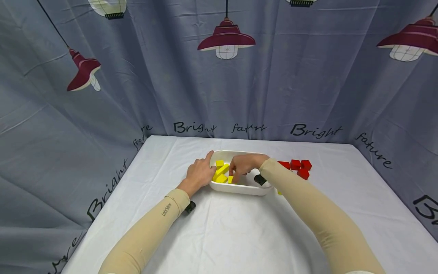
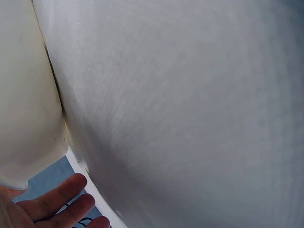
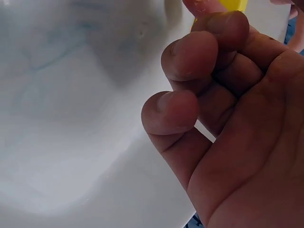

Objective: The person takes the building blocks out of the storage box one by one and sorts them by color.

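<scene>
At lower centre of the frame, my right hand (image 1: 247, 163) pinches a yellow block (image 1: 230, 179) inside the white tray (image 1: 239, 188); my left hand (image 1: 199, 172), fingers relaxed, touches its rim. I judge this is placing; next needs gentle loosening.

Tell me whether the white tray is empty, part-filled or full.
The white tray is part-filled: in the head view, yellow blocks lie toward its left end, while its floor shows bare beside the right hand.
</scene>
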`<state>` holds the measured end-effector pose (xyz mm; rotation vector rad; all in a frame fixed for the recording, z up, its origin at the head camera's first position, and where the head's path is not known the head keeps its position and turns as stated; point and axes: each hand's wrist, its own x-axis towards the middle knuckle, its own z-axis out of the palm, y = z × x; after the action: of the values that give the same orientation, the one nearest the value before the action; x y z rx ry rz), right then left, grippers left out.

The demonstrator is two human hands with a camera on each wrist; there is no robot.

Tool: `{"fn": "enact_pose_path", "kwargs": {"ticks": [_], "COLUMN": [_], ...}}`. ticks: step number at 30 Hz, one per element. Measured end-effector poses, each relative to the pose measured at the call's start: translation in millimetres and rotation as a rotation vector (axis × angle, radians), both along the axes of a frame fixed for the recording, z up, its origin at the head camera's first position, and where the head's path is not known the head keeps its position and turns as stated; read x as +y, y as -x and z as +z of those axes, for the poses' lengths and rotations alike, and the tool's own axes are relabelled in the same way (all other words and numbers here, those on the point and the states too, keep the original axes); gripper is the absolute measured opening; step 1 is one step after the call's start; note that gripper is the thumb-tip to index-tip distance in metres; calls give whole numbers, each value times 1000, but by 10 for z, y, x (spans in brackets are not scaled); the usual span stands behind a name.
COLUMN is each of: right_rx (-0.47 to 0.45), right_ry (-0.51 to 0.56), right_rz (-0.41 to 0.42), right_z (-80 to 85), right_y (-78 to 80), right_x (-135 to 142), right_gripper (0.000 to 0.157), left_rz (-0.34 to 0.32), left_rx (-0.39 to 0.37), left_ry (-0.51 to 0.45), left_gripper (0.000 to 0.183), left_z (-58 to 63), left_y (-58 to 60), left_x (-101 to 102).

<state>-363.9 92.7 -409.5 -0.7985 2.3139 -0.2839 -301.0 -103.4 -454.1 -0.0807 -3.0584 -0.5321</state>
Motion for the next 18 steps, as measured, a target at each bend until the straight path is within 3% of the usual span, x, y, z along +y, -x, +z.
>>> {"fn": "enact_pose_path", "kwargs": {"ticks": [18], "right_rx": [38], "right_ry": [-18], "right_rz": [29], "right_z": [4], "right_y": [1], "right_x": [17], "right_gripper": [21], "left_rz": [2], "left_rx": [2], "left_ry": [7], "left_gripper": [66], "left_z": [-7], "left_y": [4], "left_x": [2]}}
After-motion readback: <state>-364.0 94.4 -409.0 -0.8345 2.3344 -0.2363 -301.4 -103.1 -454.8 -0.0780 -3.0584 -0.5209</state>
